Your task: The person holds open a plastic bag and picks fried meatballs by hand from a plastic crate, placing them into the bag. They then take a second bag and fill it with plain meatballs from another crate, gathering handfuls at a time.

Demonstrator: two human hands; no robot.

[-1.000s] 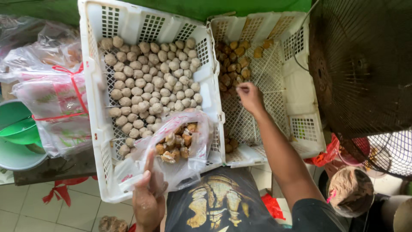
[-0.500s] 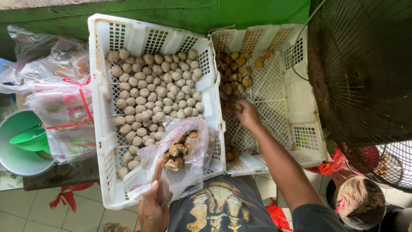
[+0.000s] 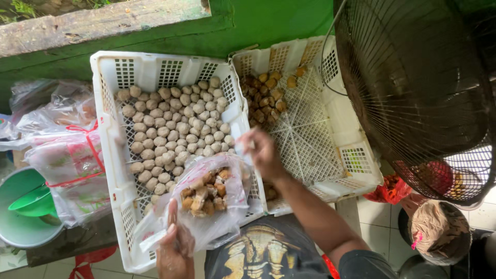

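Note:
My left hand (image 3: 174, 252) grips the lower edge of a clear plastic bag (image 3: 206, 199) that holds several brown fried pieces. The bag rests on the near corner of a white slotted crate (image 3: 109, 129) filled with pale round balls (image 3: 173, 132). My right hand (image 3: 263, 152) is blurred and sits at the bag's upper right edge, over the rim between the two crates; its fingers look closed, whether on the bag or on food I cannot tell. A second white crate (image 3: 330, 139) to the right holds brown fried pieces (image 3: 266, 95) in its far left corner.
A black wire fan guard (image 3: 418, 88) hangs over the right side. Tied clear bags of food (image 3: 64, 155) and a green bowl (image 3: 23, 206) are at the left. A green wall (image 3: 248, 23) runs behind the crates. A red bag (image 3: 390, 188) lies at the right.
My right hand has come back from the right crate toward the bag and now sits at its upper edge. The view has shifted downward. My left hand still holds the bag.

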